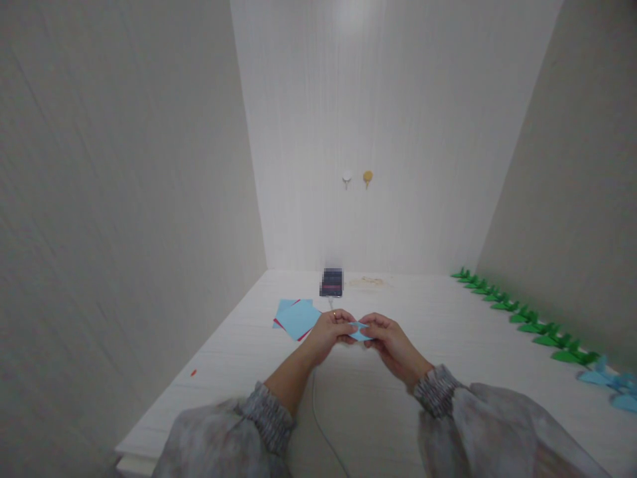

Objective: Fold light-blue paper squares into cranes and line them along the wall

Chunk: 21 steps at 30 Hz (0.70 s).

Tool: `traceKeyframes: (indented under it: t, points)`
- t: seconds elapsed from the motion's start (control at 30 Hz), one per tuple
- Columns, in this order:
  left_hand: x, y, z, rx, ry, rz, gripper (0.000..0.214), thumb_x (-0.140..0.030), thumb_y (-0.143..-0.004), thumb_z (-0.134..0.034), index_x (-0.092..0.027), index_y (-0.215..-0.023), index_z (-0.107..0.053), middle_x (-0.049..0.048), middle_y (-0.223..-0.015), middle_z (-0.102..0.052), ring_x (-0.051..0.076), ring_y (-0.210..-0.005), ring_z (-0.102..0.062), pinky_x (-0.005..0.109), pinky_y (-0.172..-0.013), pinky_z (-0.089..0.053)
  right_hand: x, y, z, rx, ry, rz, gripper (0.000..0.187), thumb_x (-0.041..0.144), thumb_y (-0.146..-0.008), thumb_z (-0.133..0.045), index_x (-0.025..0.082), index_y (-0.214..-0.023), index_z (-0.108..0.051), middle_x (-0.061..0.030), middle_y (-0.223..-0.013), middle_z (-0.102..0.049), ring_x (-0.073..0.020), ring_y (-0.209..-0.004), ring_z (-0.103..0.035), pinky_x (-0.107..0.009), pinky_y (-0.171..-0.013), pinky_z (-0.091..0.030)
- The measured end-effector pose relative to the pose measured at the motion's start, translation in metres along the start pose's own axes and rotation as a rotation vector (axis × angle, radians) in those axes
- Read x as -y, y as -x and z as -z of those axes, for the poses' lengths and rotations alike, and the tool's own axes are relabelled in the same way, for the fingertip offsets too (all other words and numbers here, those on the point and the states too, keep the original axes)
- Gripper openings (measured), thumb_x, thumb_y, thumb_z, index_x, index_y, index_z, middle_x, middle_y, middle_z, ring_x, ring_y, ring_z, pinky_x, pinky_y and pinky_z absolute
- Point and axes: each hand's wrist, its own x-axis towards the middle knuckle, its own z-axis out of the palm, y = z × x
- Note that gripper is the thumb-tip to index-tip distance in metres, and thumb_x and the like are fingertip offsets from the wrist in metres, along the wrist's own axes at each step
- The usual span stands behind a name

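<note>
A small piece of folded light-blue paper [359, 332] is held up between both hands, above the middle of the table. My left hand [332, 330] pinches its left end, with the thumb on top; a ring shows on one finger. Its right end is pinched by my right hand [389, 337], thumb likewise on the near face. The fingers behind the paper are partly hidden. Just left of my left hand lies a loose stack of light-blue paper sheets [298, 318], with red edges peeking out beneath.
A phone [332, 283] stands near the back wall, its white cable [318, 418] running toward me under my left arm. Green folded paper pieces [522, 317] line the right wall, with light-blue ones [600, 375] nearer. An orange scrap [194, 373] lies left. Two hooks [367, 176] hang on the wall.
</note>
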Motion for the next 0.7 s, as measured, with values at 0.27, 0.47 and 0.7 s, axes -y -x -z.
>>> traceKeyframes:
  t: [0.27,0.47,0.7]
  points:
    - [-0.0001,0.0005,-0.0026,-0.015,-0.018,-0.012,0.028,-0.022,-0.052,-0.067,-0.010,-0.071,-0.052,0.0006,-0.060,-0.057,0.007,-0.049,-0.052,0.020,-0.050,-0.042,-0.0026,-0.0003,-0.0001,0.028,-0.036,0.014,0.020,0.021,-0.058,-0.064,0.016,-0.076,-0.057,0.0004,-0.066,-0.056,-0.0086,-0.054,-0.048,-0.020,-0.047,-0.036]
    - [0.0010,-0.0030,-0.0013,-0.038,-0.102,0.002,0.025,-0.023,-0.051,-0.067,-0.009,-0.066,-0.052,0.0014,-0.055,-0.057,0.008,-0.046,-0.052,0.020,-0.047,-0.042,0.0012,-0.0019,-0.0018,-0.003,0.114,0.050,0.014,0.027,-0.061,-0.061,0.016,-0.068,-0.055,0.0037,-0.053,-0.051,-0.0082,-0.049,-0.045,-0.021,-0.048,-0.034]
    - [0.0075,-0.0057,0.0032,0.024,-0.194,0.035,0.024,-0.019,-0.052,-0.065,-0.010,-0.069,-0.051,-0.0003,-0.057,-0.055,0.007,-0.045,-0.050,0.020,-0.045,-0.042,-0.0016,-0.0060,0.0051,0.007,0.378,0.097,0.017,0.029,-0.062,-0.059,0.014,-0.057,-0.053,0.0048,-0.049,-0.047,-0.0065,-0.045,-0.038,-0.020,-0.044,-0.027]
